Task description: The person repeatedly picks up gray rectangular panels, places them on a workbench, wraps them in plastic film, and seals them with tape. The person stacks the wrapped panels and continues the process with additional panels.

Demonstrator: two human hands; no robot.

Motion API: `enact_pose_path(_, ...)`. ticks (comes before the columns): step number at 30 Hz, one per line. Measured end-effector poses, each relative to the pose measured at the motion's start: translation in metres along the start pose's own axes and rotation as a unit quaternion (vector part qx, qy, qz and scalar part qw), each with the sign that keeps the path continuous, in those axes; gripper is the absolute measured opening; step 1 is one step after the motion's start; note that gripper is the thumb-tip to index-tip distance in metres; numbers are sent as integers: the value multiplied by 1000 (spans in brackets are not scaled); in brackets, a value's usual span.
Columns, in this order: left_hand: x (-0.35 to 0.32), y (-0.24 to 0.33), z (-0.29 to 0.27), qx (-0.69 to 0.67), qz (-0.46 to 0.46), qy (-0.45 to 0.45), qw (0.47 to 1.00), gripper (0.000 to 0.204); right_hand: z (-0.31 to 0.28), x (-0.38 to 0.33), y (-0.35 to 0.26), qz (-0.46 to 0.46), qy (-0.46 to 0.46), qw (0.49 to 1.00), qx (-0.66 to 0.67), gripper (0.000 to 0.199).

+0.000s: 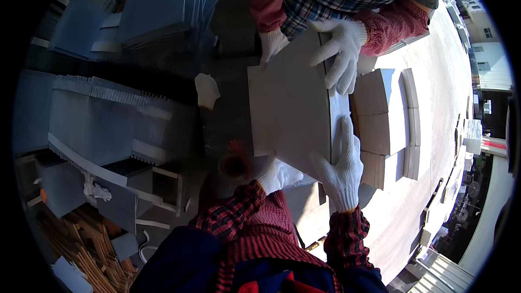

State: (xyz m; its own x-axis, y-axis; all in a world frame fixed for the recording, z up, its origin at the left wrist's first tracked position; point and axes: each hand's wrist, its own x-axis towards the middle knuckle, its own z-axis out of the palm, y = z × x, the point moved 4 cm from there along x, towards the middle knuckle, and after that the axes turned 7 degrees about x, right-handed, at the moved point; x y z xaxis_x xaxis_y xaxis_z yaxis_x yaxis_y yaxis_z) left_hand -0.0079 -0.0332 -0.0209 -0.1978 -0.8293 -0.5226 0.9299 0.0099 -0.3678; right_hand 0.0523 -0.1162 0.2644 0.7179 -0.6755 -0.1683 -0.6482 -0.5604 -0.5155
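Observation:
Between me and a co-worker lies a pale grey cardboard box (pixel 293 97), its broad flat face up and a bright narrow side along the right. My left hand (pixel 278 175), in a white glove, grips its near edge, with some fingers tucked out of sight. My right hand (pixel 343 171), also gloved, straddles the near right edge: one part lies on the top face, a long finger runs up the side. Across from me, the co-worker's gloved hand (pixel 342 49) spreads over the far right edge. Their other gloved hand (pixel 273 43) touches the far left edge.
Stacked white boxes (pixel 374 114) stand close on the right in sunlight. Grey sheets (pixel 160 11) are piled far left, with more stacked board (pixel 103 114) nearer. A white scrap or glove (pixel 207 91) lies left of the box. Brown cardboard strips (pixel 89 244) fill the lower left.

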Motion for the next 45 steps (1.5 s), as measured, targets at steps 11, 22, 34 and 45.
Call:
enact_pose_path(11,20,111,-22,-139,428,-25,893,46,47,74,142,8,-72,905,419,95)
enact_pose_path(22,-33,51,29,32,535,143,832,44,97,69,296,132,-152,763,614,73)
enact_pose_path(34,-149,-48,90,323,607,371,624,43,239,42,234,31,-294,853,431,47)
enact_pose_path(45,-135,-48,118,620,530,344,465,56,203,33,204,-354,-324,863,158,36)
